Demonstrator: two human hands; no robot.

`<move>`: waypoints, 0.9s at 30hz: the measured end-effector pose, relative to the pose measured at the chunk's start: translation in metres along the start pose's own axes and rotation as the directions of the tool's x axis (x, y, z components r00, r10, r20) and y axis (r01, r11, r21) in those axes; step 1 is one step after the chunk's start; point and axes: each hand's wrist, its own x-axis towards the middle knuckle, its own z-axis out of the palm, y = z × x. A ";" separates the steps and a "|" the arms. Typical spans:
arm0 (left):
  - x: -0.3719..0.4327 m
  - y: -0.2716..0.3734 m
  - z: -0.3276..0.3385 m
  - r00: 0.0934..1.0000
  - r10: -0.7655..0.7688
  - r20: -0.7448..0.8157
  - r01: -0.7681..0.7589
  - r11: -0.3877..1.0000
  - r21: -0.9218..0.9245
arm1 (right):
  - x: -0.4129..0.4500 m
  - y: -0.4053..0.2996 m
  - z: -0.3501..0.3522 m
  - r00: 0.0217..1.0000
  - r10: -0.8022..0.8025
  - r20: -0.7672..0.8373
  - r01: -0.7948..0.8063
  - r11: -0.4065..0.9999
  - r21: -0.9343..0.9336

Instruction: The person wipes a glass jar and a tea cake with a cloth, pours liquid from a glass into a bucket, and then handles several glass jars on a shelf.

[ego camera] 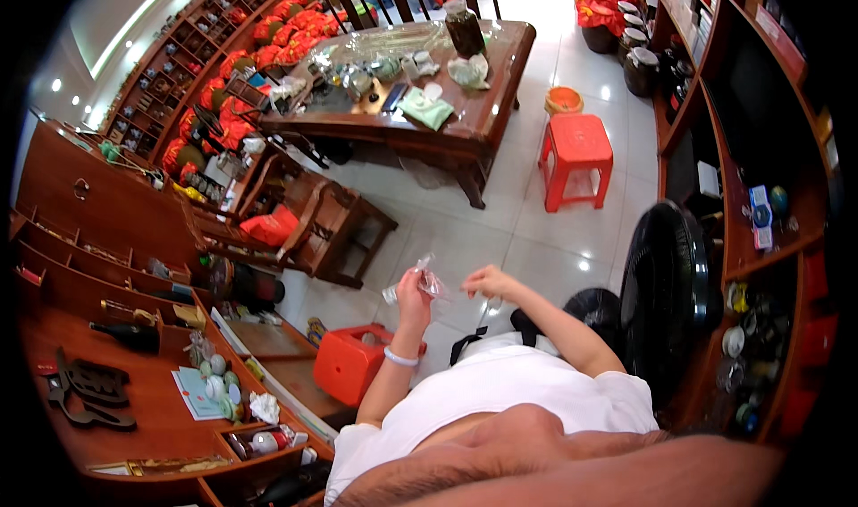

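Observation:
My left hand [413, 299], with a pale bangle [401, 357] on the wrist, grips a crumpled clear plastic bag [432, 284] in front of my chest. What the bag holds, if anything, is too small to tell. To its right, apart from the bag, hovers my right hand [491, 284]; its fingers are bent and the fingertips are blurred, so whether they pinch anything cannot be made out. Beneath both hands lies the tiled floor [462, 239]. A red plastic stool [348, 363] stands below and left of my left hand.
A wooden table [456, 135] with a large jar [464, 31] and tea things stands ahead. Another red stool [580, 146] is ahead right, a wooden armchair [328, 232] ahead left. A black padded chair [660, 299] is at my right, a wooden desk [154, 366] at my left.

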 end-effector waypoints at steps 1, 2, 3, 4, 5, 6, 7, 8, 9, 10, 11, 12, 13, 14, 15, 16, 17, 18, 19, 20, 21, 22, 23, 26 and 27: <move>0.008 0.004 0.009 1.000 0.022 -0.006 -0.022 1.000 0.014 | 0.012 -0.008 0.000 1.000 -0.011 0.008 0.011 1.000 0.000; 0.017 0.008 0.018 0.999 0.043 -0.014 -0.043 0.999 0.028 | 0.025 -0.017 -0.001 0.999 0.009 0.044 -0.012 0.997 0.078; 0.023 0.013 0.028 0.999 0.048 -0.020 -0.047 0.998 0.027 | 0.035 -0.022 0.000 0.996 0.035 0.080 -0.047 0.987 0.152; 0.030 0.016 0.043 0.998 0.053 -0.038 -0.052 0.998 0.028 | 0.053 -0.019 -0.005 0.997 0.037 0.067 -0.046 0.988 0.146; 0.039 0.017 0.054 0.997 0.056 -0.057 -0.055 0.998 0.028 | 0.071 -0.015 -0.009 0.998 0.040 0.052 -0.047 0.989 0.140; 0.052 0.014 0.056 0.995 0.075 -0.062 -0.071 0.995 0.072 | 0.080 -0.024 -0.013 0.993 0.018 0.115 -0.035 0.988 0.148; 0.064 0.012 0.059 0.994 0.085 -0.074 -0.080 0.995 0.059 | 0.091 -0.032 -0.020 0.985 0.032 0.170 -0.059 0.986 0.154; 0.076 0.010 0.063 0.993 0.087 -0.085 -0.079 0.993 0.087 | 0.101 -0.040 -0.028 0.984 0.025 0.174 -0.051 0.988 0.149; 0.089 0.011 0.067 0.991 0.089 -0.097 -0.077 0.990 0.116 | 0.108 -0.054 -0.033 0.983 0.018 0.180 -0.044 0.989 0.144; 0.103 0.011 0.073 0.993 0.077 -0.094 -0.066 0.991 0.120 | 0.122 -0.062 -0.044 0.982 0.024 0.190 -0.049 0.991 0.128; 0.118 0.012 0.081 0.991 0.085 -0.103 -0.074 0.992 0.106 | 0.136 -0.069 -0.056 0.982 0.011 0.187 -0.041 0.987 0.157; 0.134 0.012 0.087 0.998 0.061 -0.024 -0.058 0.994 0.088 | 0.149 -0.076 -0.066 0.983 0.000 0.182 -0.035 0.982 0.188; 0.151 0.012 0.093 0.998 0.039 0.058 -0.043 0.997 0.069 | 0.161 -0.084 -0.077 0.983 0.007 0.186 -0.039 0.984 0.172; 0.169 0.012 0.098 0.993 0.032 0.115 -0.042 0.996 0.082 | 0.172 -0.093 -0.089 0.979 -0.028 0.200 -0.019 0.974 0.226; 0.186 0.012 0.102 0.993 0.044 0.113 -0.051 0.997 0.060 | 0.184 -0.104 -0.102 0.975 -0.062 0.212 0.001 0.961 0.275; 0.208 0.016 0.109 0.986 -0.001 0.169 -0.009 0.998 0.061 | 0.203 -0.108 -0.114 0.966 -0.048 0.254 -0.024 0.962 0.273; 0.229 0.020 0.115 0.974 -0.044 0.224 0.031 0.997 0.065 | 0.217 -0.111 -0.129 0.966 -0.047 0.253 -0.018 0.968 0.250; 0.248 0.021 0.122 0.978 -0.049 0.201 0.049 0.999 0.005 | 0.222 -0.134 -0.137 0.980 -0.003 0.199 -0.055 0.958 0.281; 0.267 0.023 0.129 0.979 -0.027 0.202 0.032 0.999 -0.026 | 0.225 -0.150 -0.151 0.989 0.043 0.138 -0.085 0.945 0.317; 0.286 0.026 0.136 0.943 -0.084 0.323 0.094 0.996 -0.014 | 0.240 -0.151 -0.170 0.991 0.036 0.132 -0.070 0.964 0.258; 0.302 0.030 0.144 0.890 -0.139 0.435 0.151 0.989 0.007 | 0.245 -0.172 -0.181 0.989 0.047 0.139 -0.078 0.971 0.226; 0.313 0.041 0.156 0.842 -0.181 0.509 0.235 0.971 -0.044 | 0.246 -0.194 -0.187 0.993 0.024 0.115 -0.054 0.963 0.265; 0.328 0.044 0.167 0.848 -0.162 0.504 0.227 0.971 -0.069 | 0.258 -0.204 -0.202 0.995 0.042 0.092 -0.072 0.935 0.349; 0.362 0.047 0.192 0.683 -0.268 0.680 0.476 0.869 -0.136 | 0.306 -0.204 -0.253 0.998 0.026 -0.056 0.013 0.799 0.601; 0.374 0.048 0.196 0.694 -0.264 0.670 0.471 0.870 -0.144 | 0.316 -0.211 -0.261 0.986 -0.053 -0.157 0.142 0.761 0.633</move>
